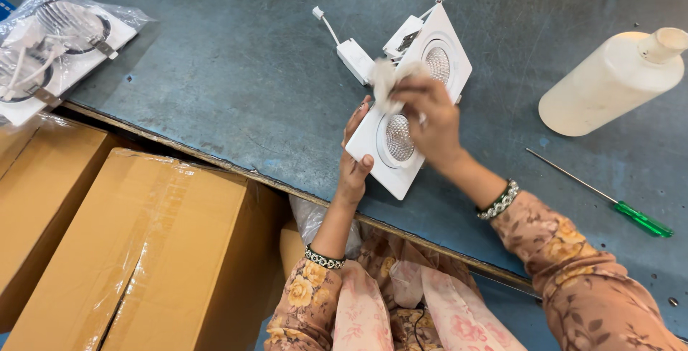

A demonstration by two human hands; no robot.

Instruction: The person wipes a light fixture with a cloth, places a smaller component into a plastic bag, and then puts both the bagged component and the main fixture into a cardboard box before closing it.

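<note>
White plastic bottle [609,86] lies on its side near the bench's right edge, capped neck pointing right; contents not visible. Clear plastic bag [61,43] at the far left corner of the bench holds another white twin light fitting with its wires. Two brown cardboard boxes [154,250] stand below the bench's near edge, flaps shut and taped over.

White twin light fitting [412,103] sits tilted at mid-bench, near the near edge, its lower corner lifted. Left hand [352,161] grips that lower corner, thumb on the face, fingers behind. Right hand [430,118] is closed on a small white cloth [390,78], pressing it on the fitting's face between the two round lamps. A white driver box [356,59] on a short wire lies just beyond the fitting.

Green-handled screwdriver [609,200] lies toward the right edge, near the right forearm.

Bench [236,71] is dull blue-grey, scuffed, with a worn strip along its near edge. Nothing of the room shows beyond it.
</note>
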